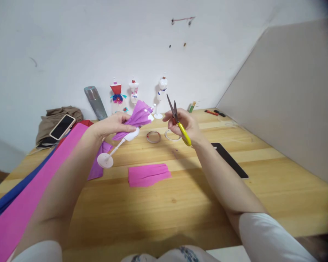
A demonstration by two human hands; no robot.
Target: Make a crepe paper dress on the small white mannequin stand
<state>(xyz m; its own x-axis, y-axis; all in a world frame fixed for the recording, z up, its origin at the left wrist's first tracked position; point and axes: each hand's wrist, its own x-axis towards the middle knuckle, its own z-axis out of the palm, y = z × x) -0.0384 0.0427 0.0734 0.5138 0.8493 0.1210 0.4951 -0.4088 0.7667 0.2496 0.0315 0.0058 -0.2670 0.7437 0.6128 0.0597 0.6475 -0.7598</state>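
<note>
My left hand is closed on a small white mannequin wrapped in purple crepe paper. The mannequin tilts, its round base pointing down toward me at the left. In my right hand is a pair of scissors with yellow handles. Their dark blades point up and to the left, slightly parted, apart from the purple paper. Below, a folded piece of pink crepe paper lies on the wooden table. More purple paper lies beneath my left forearm.
Several small dressed mannequins stand along the wall beside a grey bottle. Two tape rolls lie mid-table. A black tablet-like slab is at right, a glue stick behind. Long pink paper and a phone occupy the left.
</note>
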